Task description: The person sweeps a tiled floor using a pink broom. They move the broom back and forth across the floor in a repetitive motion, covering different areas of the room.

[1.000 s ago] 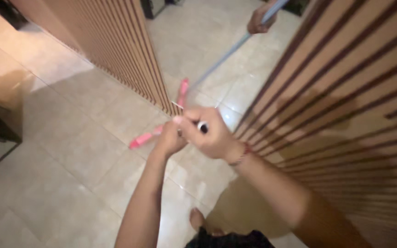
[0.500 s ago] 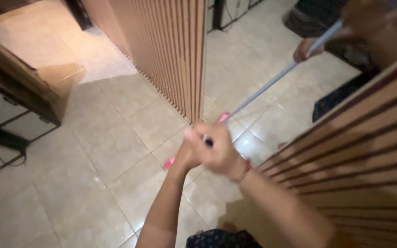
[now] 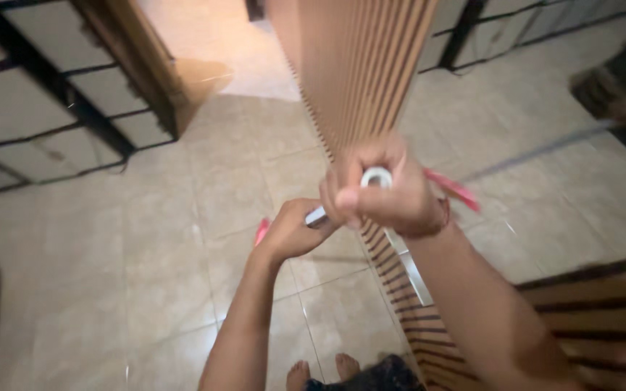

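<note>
Right hand (image 3: 382, 195) fist-closed around a small white ring-shaped object (image 3: 376, 177), held above the tiled floor (image 3: 146, 253). Left hand (image 3: 291, 232) curled, pinching a pale strip (image 3: 316, 216) just below it. Slatted wooden panel (image 3: 360, 65) stands directly behind both hands.

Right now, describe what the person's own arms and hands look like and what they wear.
Both forearms are bare, with no sleeves in view. The left hand wears nothing visible. The right hand has a thin reddish band around the wrist. No gloves, rings or watch can be made out.
</note>
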